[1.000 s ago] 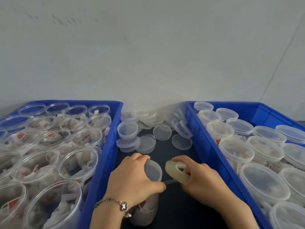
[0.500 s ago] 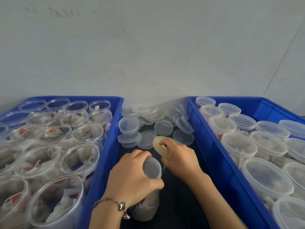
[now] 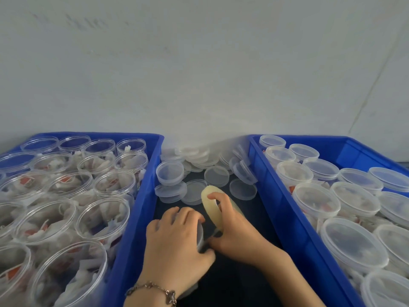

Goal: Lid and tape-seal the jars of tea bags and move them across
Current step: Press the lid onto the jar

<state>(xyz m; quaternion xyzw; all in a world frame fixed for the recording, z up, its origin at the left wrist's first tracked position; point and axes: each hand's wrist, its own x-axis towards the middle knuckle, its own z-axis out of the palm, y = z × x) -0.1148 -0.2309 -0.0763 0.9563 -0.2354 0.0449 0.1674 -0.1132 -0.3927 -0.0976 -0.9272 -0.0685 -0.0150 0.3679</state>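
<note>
The jar [image 3: 200, 237] you are sealing sits on the dark tabletop [image 3: 241, 280] between the two blue crates, almost wholly hidden under your left hand [image 3: 177, 242]; only a sliver of its lidded rim shows. Your left hand's grip is clenched round that lid and upper wall. Judge it light, thin clear plastic with soft tea bags inside: stiff enough to hold by the rim, smooth enough to spin or slip, so hold it at the lid edge, where the wall is stiffest, rather than squeezing the body.

Your right hand [image 3: 234, 231] has its grip on the tape roll [image 3: 212, 209], fingers hooked through the core, the roll tilted just beside the jar. A thin strand of tape seems to run from the roll down toward the lid seam, though it is too fine to be sure. Clear tape is limp and clings to itself; keep it taut.

Beyond your hands, loose lids [image 3: 217, 176] lie scattered on the far tabletop. The left crate [image 3: 141, 196] holds open jars of tea bags [image 3: 101, 216]; the right crate [image 3: 285, 218] holds lidded jars [image 3: 316, 200], where this one likely goes.
</note>
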